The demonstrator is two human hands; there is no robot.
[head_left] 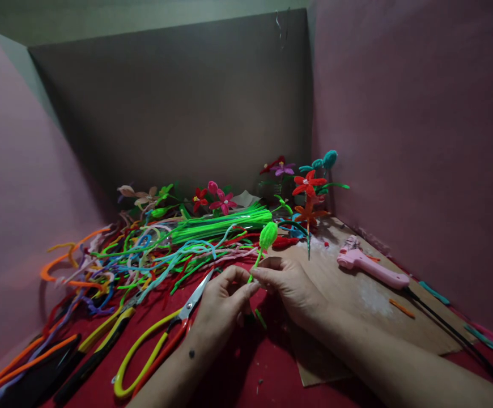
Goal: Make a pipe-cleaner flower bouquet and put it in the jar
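A bright green pipe-cleaner flower bud [268,236] stands upright on a thin green stem between my two hands. My left hand [229,297] pinches the lower stem between thumb and fingers. From the other side, my right hand [287,283] grips the stem just below the bud, its thumb and forefinger together. A short green end of pipe cleaner [260,318] shows beneath the hands. Beside my left hand lie scissors [191,303] with yellow and red handles, blades pointing away from me.
Loose pipe cleaners [144,260] heap at left, with a green bundle [225,224] behind. Yellow-black pliers [106,334] lie front left. At right, a pink glue gun [372,266] with a cord rests on a board [335,334]. Pipe-cleaner flowers [309,183] stand behind; pink walls [420,124] flank the table.
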